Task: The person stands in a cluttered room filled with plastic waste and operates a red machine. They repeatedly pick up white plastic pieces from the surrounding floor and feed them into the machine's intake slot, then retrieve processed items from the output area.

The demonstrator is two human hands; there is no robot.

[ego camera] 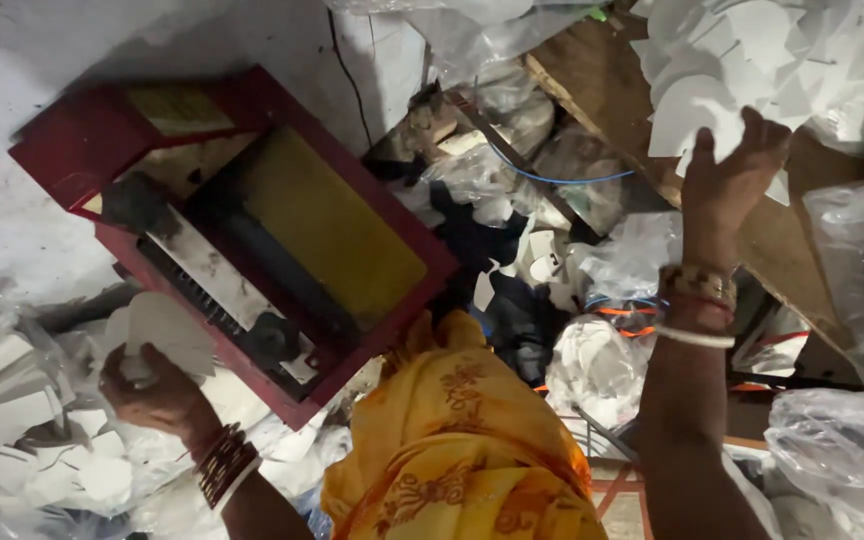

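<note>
At eight o'clock, the left hand point(157, 388) closes around a white cut paper piece point(162, 335) beside the red metal box-shaped machine point(252, 230). Farther off, at two o'clock, the right hand point(732, 175) reaches with fingers spread into a heap of white paper cut-outs point(722, 70) on the brown wooden desk point(802, 260), touching them; a grip cannot be told.

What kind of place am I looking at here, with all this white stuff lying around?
Probably a small paper-cutting workshop. A red machine with a roller stands in the middle, white paper cutouts are heaped on a wooden board, and clear plastic bags hold more.
</note>
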